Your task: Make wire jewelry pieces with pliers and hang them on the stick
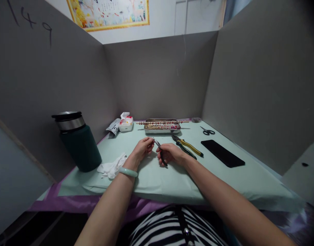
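My right hand [171, 153] is closed around a small pair of pliers [160, 151] with dark handles, their metal jaws pointing up and to the left. Facing it, my left hand [144, 147] pinches something tiny at the tip of the jaws; it is too small to make out. Both hands are held over the pale green table cover, near its middle. Just beyond them lies a metal tray [162, 131] of beads, with beaded sticks resting across its top.
Larger pliers [189, 147] with yellow and green handles, black scissors [207, 131] and a flat black object [222, 153] lie to the right. A dark green bottle [81, 143], crumpled tissue [113, 166] and a tissue pack [126, 123] are left. Grey partitions [159, 75] enclose the table.
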A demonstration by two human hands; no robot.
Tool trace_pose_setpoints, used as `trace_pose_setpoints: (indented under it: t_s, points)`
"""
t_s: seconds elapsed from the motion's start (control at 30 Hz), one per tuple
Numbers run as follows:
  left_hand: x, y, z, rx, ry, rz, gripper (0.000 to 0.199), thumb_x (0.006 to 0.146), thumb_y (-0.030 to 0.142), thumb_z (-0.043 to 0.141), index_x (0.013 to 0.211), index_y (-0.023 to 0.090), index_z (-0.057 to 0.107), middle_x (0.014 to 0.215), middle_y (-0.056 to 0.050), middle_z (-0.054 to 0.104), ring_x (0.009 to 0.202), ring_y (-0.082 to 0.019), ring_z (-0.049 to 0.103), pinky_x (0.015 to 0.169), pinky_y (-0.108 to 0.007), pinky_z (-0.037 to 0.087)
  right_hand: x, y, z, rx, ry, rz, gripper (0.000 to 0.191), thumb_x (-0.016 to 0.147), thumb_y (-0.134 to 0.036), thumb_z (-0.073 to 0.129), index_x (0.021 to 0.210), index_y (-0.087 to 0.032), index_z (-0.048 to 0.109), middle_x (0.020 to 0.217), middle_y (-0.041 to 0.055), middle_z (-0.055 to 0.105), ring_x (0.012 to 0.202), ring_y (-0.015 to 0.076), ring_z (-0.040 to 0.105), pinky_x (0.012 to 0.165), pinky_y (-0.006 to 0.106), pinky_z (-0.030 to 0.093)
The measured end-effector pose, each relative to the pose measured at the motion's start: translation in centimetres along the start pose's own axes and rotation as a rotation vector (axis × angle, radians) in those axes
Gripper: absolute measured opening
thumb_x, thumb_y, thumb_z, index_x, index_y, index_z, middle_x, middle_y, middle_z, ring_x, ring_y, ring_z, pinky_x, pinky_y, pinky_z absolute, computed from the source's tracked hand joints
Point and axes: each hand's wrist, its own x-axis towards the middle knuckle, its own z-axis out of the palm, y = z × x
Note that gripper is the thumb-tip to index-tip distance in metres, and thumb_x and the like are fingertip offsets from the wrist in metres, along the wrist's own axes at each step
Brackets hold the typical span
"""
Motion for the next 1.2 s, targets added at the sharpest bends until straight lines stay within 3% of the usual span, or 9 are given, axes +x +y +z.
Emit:
trace_pose_setpoints:
  t_s: [0.27,0.63,0.8,1.2]
  points:
    - [0.0,0.0,0.1,-0.046,-0.036,0.007,0.028,0.074,0.039,0.065,0.074,0.013,0.053,0.06,0.003,0.044,0.044,-0.003,0.034,0.041,-0.017,0.025,-0.9,-1.1,0.1,0.22,-0.107,0.013,0.021,0.083,-0.027,0.046,0.089,-0.012,0.059,0.071,0.0067,0.063,0.058,0.0168,0.061,0.052,0.03,0.051]
    - [-0.2,0.4,0.3,-0.041,-0.082,0.023,0.03,0.075,0.041,0.063,0.072,0.014,0.05,0.06,0.003,0.043,0.045,-0.004,0.032,0.042,-0.018,0.025,-0.5,-0.7,-0.3,0.271,-0.128,0.033,0.02,0.084,-0.026,0.045,0.089,-0.012,0.058,0.067,0.0039,0.06,0.053,0.0145,0.058,0.047,0.025,0.047]
    - [-0.2,0.4,0.6,0.033,-0.047,0.041,0.032,0.074,0.042,0.063,0.068,0.015,0.049,0.055,0.004,0.039,0.044,-0.005,0.031,0.041,-0.019,0.023,-0.6,-0.8,-0.2,0.273,-0.092,0.039,0.019,0.085,-0.026,0.044,0.088,-0.013,0.058,0.064,0.0037,0.06,0.052,0.0133,0.056,0.045,0.023,0.045]
    - [-0.4,0.5,0.5,0.008,-0.061,0.025,0.03,0.074,0.042,0.064,0.074,0.016,0.05,0.057,0.005,0.04,0.044,-0.004,0.031,0.04,-0.018,0.021,-0.3,-0.4,-1.0,0.349,-0.194,0.051,0.021,0.086,-0.026,0.042,0.092,-0.013,0.056,0.066,0.0032,0.058,0.053,0.0133,0.055,0.046,0.024,0.046]
